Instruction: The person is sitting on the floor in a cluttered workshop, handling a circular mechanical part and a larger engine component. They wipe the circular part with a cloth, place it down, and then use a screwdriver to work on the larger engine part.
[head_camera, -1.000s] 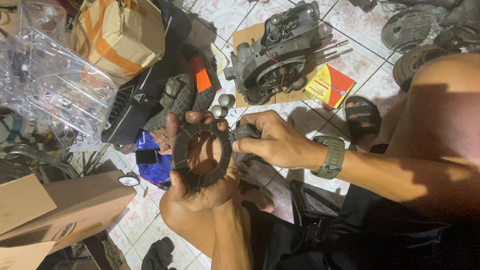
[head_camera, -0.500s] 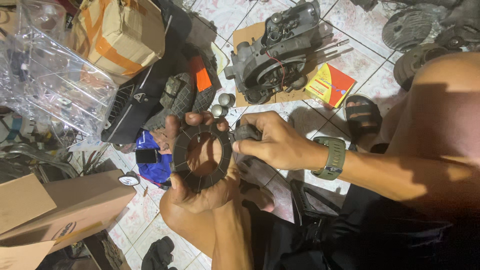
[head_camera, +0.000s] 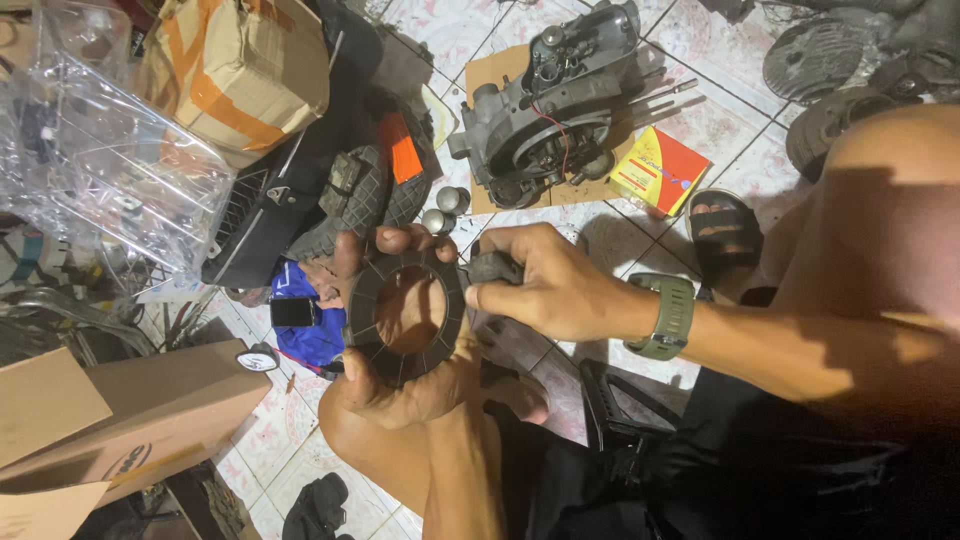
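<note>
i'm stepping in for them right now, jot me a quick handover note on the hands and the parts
Left hand: holds the dark ring-shaped plate upright from below, fingers curled over its top edge.
Right hand: wears a green watch and pinches a small dark part against the ring's right edge.
Nearby: grey engine block on cardboard on the tiled floor, yellow and red box beside it, two small metal caps just above the hands.
Done: ring is off the floor and in hand.
Left: ring and small part are not set on the engine.
</note>
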